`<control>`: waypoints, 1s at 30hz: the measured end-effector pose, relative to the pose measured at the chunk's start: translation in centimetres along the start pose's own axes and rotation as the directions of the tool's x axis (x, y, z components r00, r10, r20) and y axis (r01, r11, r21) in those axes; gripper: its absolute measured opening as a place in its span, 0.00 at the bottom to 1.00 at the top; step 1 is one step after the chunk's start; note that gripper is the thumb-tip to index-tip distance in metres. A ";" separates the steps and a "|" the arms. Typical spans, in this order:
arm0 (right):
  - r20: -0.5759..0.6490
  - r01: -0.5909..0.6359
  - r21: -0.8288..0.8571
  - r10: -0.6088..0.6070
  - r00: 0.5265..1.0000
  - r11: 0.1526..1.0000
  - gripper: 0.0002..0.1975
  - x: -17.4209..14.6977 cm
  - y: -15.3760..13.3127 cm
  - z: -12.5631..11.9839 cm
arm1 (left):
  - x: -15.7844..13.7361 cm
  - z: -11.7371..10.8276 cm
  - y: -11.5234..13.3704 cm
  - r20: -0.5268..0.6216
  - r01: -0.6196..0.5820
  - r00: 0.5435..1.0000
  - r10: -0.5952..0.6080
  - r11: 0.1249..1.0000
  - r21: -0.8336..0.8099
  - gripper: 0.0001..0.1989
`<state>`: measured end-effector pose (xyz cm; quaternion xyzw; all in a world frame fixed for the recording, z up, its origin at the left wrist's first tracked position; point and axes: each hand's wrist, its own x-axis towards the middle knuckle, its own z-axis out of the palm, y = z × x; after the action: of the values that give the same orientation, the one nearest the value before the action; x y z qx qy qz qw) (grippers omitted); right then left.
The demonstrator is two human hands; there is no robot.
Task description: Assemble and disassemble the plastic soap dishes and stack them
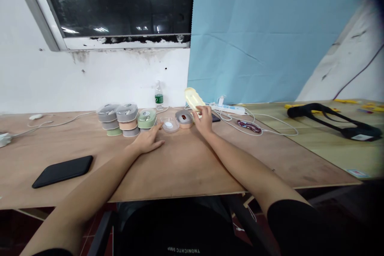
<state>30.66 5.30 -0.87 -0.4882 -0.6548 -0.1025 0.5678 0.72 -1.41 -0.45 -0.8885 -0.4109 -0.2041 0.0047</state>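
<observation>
My right hand [204, 120] pinches a pale yellow plastic tray [193, 98] by its lower end and holds it tilted above the table. Just left of that hand stands a round peach and grey container [185, 125] without a lid, with a small brown-red item [183, 117] inside. A clear round lid [171, 125] lies beside the container. My left hand [147, 140] rests on the table with fingers stretched out and thumb apart, its fingertips at the lid's left edge. Whether they touch the lid I cannot tell.
Stacked grey, peach and green containers [127, 118] stand left of my left hand, a green one [147, 119] closest. Behind is a water bottle [159, 96]. White cables, a power strip [229, 109] and a purple pouch [249, 126] lie right. A black slab-shaped device [63, 171] lies front left.
</observation>
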 end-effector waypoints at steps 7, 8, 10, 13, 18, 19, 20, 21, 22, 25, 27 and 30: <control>0.190 0.282 0.278 -0.340 0.921 0.918 0.18 -2.9 -5.5 0.8 | -0.5 -0.3 -0.6 -0.401 0.054 0.911 -0.094 0.993 -0.108 0.45; 0.218 0.276 0.301 -0.348 0.912 0.913 0.18 -3.2 -5.9 0.8 | -0.6 -0.4 -0.7 -0.429 0.039 0.901 -0.071 0.996 -0.084 0.41; 0.288 0.257 0.308 -0.347 0.892 0.916 0.17 -3.5 -6.2 0.9 | -0.9 -0.5 -0.7 -0.424 0.017 0.905 -0.022 1.000 -0.016 0.33; 0.384 0.262 0.247 -0.343 0.857 0.933 0.20 -3.2 -5.6 0.9 | -0.8 -0.7 -0.3 -0.292 0.020 0.956 -0.011 0.999 0.025 0.25; 0.372 0.186 0.049 -0.190 0.909 0.981 0.17 -1.7 -3.4 0.9 | -0.1 -0.6 0.0 0.071 -0.073 0.995 0.076 0.997 -0.033 0.22; 0.351 0.152 0.016 -0.148 0.925 0.988 0.14 -1.5 -2.9 0.9 | 0.0 -0.5 0.0 0.115 -0.096 0.988 0.100 0.995 -0.037 0.22; 0.342 0.122 -0.013 -0.110 0.933 0.992 0.13 -1.3 -2.4 0.9 | 0.0 -0.4 -0.1 0.136 -0.104 0.985 0.108 0.994 -0.036 0.23; 0.349 0.095 -0.041 -0.075 0.934 0.995 0.13 -1.1 -2.0 1.0 | 0.1 -0.3 -0.2 0.138 -0.098 0.985 0.102 0.995 -0.032 0.23; 0.371 0.074 -0.067 -0.044 0.928 0.995 0.14 -1.0 -1.6 1.0 | 0.1 -0.2 -0.3 0.137 -0.086 0.987 0.089 0.996 -0.027 0.23; 0.489 0.057 -0.125 0.011 0.872 0.991 0.16 -1.0 -0.9 1.2 | 0.1 0.0 -0.5 0.138 -0.064 0.988 0.068 0.997 -0.030 0.23; 0.549 0.064 -0.139 0.023 0.835 0.988 0.16 -1.0 -1.0 1.2 | 0.1 -0.1 -0.6 0.138 -0.057 0.988 0.063 0.997 -0.047 0.21; 0.549 0.064 -0.156 0.033 0.835 0.986 0.15 -1.1 -1.7 1.3 | 0.2 -0.2 -0.7 0.139 -0.057 0.988 0.067 0.995 -0.077 0.19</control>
<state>28.46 4.75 -1.50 -0.5379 -0.7829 -0.0176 0.3121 0.28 -0.88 -0.35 -0.9127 -0.3745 -0.1554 -0.0506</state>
